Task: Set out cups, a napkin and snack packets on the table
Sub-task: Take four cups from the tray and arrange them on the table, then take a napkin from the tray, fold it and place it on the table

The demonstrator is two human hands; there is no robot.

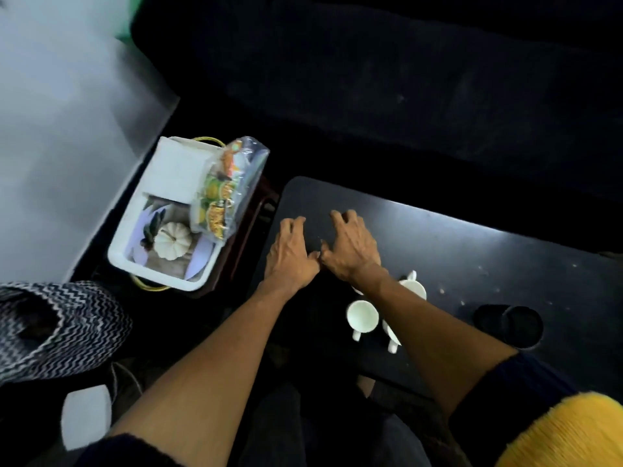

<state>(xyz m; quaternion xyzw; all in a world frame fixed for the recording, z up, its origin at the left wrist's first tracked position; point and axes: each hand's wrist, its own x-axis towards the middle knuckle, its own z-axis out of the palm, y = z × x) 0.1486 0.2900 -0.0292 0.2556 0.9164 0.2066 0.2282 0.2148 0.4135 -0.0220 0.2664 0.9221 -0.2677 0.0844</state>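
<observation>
My left hand (290,254) and my right hand (350,247) lie palm down on the black table (472,237), fingers spread, thumbs touching, nothing visibly held. Whether a dark cloth lies under them I cannot tell. Three white cups stand near my right forearm: one with its mouth showing (362,316), one behind the arm (413,286), one partly hidden (391,335). A clear bag of snack packets (229,187) rests on a white box (175,176) left of the table.
A dark round cup or holder (509,323) sits on the table's near right. The white box shows a pumpkin picture (172,244) and stands on a dark stool. A zigzag-patterned bag (57,328) lies at the left, yellow fringe (566,433) at the bottom right.
</observation>
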